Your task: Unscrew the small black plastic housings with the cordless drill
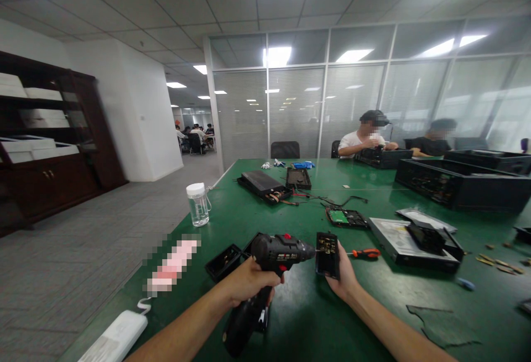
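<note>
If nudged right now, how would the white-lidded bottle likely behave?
The bottle would probably tip under a high push, being taller than wide. Its rounded sides suggest it could roll once down, perhaps off the table, whose edge is near.

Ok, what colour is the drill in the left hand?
The drill is mostly black with small red parts; it shows best in the head view.
</note>
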Action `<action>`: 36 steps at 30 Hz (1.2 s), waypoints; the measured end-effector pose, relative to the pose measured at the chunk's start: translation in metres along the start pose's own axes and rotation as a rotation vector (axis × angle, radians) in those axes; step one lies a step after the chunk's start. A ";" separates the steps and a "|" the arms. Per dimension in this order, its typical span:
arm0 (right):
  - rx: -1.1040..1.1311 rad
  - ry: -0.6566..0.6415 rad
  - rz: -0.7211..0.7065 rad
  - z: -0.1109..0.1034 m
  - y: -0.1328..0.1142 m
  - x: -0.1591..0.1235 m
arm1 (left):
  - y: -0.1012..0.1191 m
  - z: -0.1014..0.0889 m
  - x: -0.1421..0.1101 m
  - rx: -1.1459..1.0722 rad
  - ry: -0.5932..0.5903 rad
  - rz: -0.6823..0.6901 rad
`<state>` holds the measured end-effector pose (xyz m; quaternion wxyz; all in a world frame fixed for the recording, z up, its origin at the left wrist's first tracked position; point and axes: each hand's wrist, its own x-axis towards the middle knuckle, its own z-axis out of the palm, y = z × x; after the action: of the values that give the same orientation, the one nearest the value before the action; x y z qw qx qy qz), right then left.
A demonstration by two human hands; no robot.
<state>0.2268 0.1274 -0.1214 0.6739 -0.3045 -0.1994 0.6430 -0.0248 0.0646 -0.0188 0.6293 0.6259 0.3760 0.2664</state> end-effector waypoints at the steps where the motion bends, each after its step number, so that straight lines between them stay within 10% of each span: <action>1: 0.000 0.000 0.003 0.000 0.000 0.000 | 0.000 0.000 0.000 -0.001 0.000 -0.002; 36: -0.003 -0.003 0.008 -0.001 0.000 0.001 | 0.004 0.002 0.000 -0.010 0.011 -0.043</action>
<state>0.2274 0.1287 -0.1225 0.6704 -0.3055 -0.2001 0.6458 -0.0226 0.0632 -0.0150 0.6360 0.6130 0.3915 0.2578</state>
